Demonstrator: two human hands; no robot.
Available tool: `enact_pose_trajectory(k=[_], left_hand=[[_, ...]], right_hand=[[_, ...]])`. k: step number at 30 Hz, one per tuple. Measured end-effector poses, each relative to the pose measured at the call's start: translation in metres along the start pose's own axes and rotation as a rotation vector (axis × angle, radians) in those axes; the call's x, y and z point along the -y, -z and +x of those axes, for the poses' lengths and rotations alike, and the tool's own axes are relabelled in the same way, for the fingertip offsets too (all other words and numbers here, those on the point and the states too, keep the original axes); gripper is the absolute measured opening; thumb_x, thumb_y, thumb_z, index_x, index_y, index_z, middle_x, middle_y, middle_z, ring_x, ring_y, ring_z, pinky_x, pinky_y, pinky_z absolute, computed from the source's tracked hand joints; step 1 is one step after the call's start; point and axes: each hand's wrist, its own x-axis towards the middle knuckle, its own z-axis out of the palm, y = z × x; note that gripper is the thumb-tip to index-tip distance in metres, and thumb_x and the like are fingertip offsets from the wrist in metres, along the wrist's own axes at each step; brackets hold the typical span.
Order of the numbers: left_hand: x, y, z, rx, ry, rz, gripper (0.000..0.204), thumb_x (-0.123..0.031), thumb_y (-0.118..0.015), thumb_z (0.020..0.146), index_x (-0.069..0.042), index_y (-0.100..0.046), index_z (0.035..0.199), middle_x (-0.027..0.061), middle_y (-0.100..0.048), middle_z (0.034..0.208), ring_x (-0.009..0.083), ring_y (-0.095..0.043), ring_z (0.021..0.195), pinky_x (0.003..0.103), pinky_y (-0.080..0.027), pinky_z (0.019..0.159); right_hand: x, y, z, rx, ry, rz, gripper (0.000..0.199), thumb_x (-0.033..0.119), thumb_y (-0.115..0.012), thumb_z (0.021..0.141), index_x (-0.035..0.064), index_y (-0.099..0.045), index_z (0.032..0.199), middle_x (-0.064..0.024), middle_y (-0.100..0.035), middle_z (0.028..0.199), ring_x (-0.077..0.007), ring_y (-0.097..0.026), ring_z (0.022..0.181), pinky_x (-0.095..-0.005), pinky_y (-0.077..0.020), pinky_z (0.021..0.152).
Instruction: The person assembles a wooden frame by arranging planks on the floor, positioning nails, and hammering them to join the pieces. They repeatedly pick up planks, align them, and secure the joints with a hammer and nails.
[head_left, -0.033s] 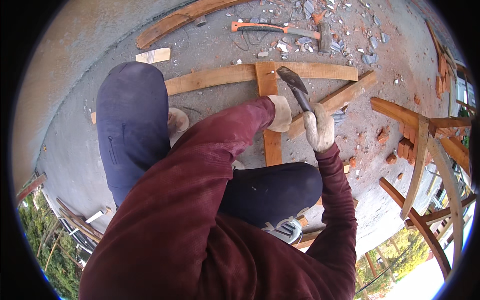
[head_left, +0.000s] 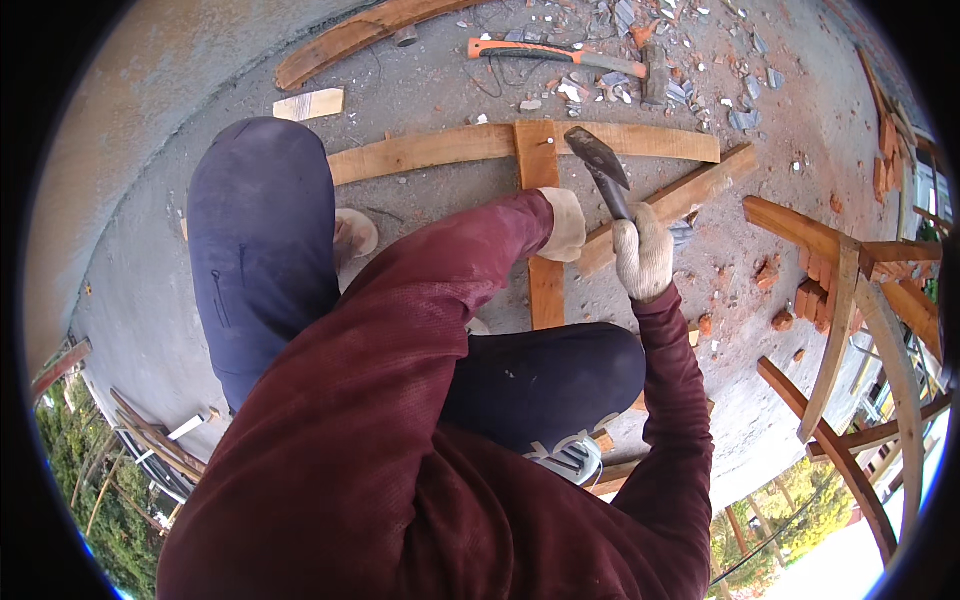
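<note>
My gloved right hand [head_left: 643,255] is wrapped round the handle of a hammer [head_left: 598,160], whose dark head hangs just right of a board crossing. At that crossing, a short wooden board [head_left: 545,290] lies over a long wooden plank [head_left: 430,150]. A small pale nail head [head_left: 550,141] shows near the top of the short board. My gloved left hand [head_left: 565,226] is closed at the right edge of the short board, below the nail; its fingertips are hidden. Another plank [head_left: 700,185] slants off to the right from beside this hand.
Beyond the boards lies a sledgehammer [head_left: 560,54] with an orange and black handle, near broken tile pieces [head_left: 690,90]. A thick timber [head_left: 350,45] and a small wood offcut [head_left: 310,104] lie far left. On the right stand wooden frames [head_left: 845,330] and bricks [head_left: 812,300].
The hammer head has shifted slightly right and tilted a little. My left hand stays at the board. The whole view has moved very slightly.
</note>
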Motion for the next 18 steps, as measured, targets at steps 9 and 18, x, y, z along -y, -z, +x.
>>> enact_pose_trajectory(k=[9, 18], left_hand=[[0.005, 0.009, 0.007, 0.062, 0.074, -0.109, 0.017, -0.022, -0.063, 0.089, -0.017, -0.079, 0.086, 0.0014, -0.078, 0.085, 0.0249, -0.077, 0.085, 0.044, -0.060, 0.067], [0.005, 0.002, 0.004, 0.070, 0.074, -0.137, 0.016, -0.022, -0.063, 0.089, -0.016, -0.079, 0.090, 0.0028, -0.079, 0.089, 0.0272, -0.077, 0.090, 0.044, -0.061, 0.072]], right_hand=[[-0.044, -0.012, 0.017, 0.052, -0.004, -0.125, 0.042, 0.040, -0.055, 0.107, 0.0002, -0.063, 0.099, -0.0111, -0.057, 0.066, -0.0216, -0.061, 0.060, -0.0369, -0.0459, 0.055], [0.045, -0.003, 0.031, -0.318, 0.274, 0.896, 0.059, 0.058, -0.052, 0.104, 0.0009, -0.062, 0.094, -0.0079, -0.058, 0.065, -0.0198, -0.054, 0.050, -0.0346, -0.0422, 0.045]])
